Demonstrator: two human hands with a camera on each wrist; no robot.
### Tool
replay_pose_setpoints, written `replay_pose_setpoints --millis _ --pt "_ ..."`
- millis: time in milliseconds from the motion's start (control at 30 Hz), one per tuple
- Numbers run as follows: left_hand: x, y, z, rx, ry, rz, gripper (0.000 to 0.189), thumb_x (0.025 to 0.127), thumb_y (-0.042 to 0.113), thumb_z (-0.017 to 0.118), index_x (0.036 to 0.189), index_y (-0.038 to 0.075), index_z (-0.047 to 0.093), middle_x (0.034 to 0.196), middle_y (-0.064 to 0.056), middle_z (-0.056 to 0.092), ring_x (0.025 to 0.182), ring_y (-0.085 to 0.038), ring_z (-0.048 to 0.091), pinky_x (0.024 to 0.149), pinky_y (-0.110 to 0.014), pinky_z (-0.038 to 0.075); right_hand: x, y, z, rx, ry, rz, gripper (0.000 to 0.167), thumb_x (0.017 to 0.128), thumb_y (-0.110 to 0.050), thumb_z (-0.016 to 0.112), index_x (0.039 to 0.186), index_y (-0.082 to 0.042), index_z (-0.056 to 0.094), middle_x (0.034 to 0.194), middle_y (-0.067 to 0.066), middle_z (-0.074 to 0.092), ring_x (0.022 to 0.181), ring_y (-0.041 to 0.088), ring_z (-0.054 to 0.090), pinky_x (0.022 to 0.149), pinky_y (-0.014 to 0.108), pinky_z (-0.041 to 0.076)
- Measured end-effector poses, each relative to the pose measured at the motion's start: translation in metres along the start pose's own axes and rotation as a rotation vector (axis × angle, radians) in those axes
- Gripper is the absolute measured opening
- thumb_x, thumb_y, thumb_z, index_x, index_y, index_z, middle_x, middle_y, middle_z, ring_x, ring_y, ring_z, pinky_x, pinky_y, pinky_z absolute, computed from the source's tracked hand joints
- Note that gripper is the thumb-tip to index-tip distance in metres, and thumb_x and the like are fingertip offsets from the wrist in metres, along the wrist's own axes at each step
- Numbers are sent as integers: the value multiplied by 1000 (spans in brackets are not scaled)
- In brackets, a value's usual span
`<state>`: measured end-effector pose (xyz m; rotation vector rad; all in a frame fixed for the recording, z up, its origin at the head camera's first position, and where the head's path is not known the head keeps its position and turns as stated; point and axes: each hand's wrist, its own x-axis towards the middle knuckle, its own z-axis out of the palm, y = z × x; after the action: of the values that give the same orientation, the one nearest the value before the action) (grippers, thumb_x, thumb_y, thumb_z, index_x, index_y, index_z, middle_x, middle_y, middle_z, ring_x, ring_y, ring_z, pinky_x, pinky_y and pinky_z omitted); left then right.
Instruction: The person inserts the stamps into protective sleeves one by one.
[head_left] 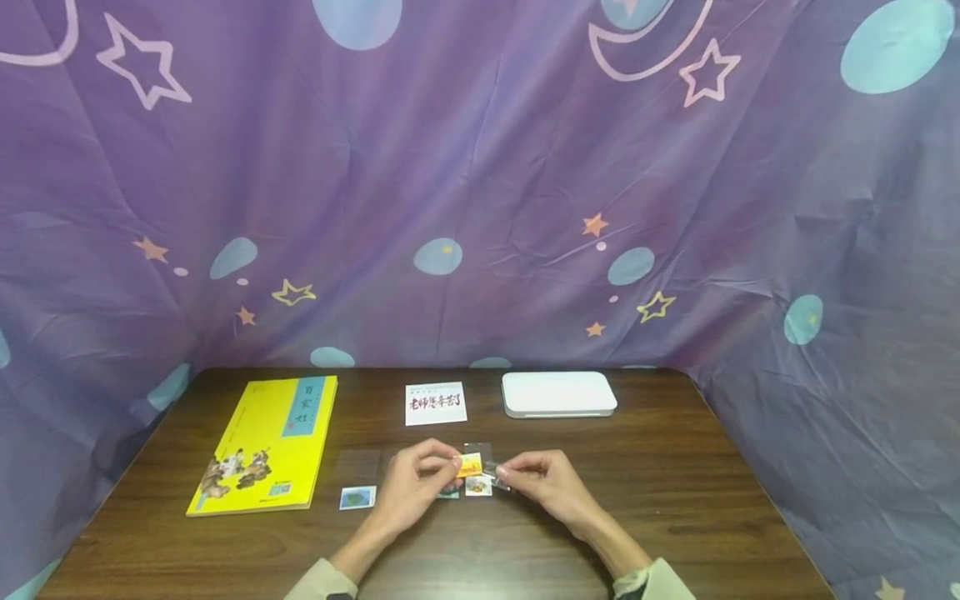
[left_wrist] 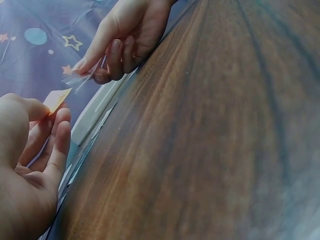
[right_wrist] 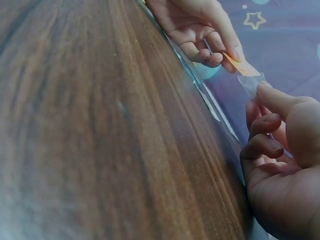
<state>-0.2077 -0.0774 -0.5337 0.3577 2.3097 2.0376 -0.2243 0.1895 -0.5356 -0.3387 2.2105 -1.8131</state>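
Note:
Between thumb and fingers, my left hand [head_left: 412, 490] pinches a small yellow-orange stamp [head_left: 471, 464]. My right hand [head_left: 553, 493] pinches a clear plastic sleeve [right_wrist: 250, 86] just to the right of it. The left wrist view shows a small gap between stamp and sleeve. Below the hands on the table lies a white-edged stamp with a small picture [head_left: 478, 487]. A greenish stamp [head_left: 450, 494] is partly hidden by the left fingers. Left of that hand lies a blue-and-green stamp [head_left: 357, 498].
A yellow book [head_left: 266, 446] lies at the left of the wooden table [head_left: 675, 517]. Towards the back are a white card with red writing [head_left: 436, 416] and a white case [head_left: 558, 394]. Faint clear sleeves [head_left: 358, 463] lie on the table. A purple patterned cloth [head_left: 480, 183] hangs behind.

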Motion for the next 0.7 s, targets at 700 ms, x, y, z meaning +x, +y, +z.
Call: replay_pose_setpoints --millis 700 --pt "1 -2 0 9 -34 30 20 100 17 78 115 4 74 113 -18 83 90 -24 82 81 -28 68 2 1 0 11 -3 9 32 98 -23 82 113 5 78 108 18 82 87 9 74 79 22 61"
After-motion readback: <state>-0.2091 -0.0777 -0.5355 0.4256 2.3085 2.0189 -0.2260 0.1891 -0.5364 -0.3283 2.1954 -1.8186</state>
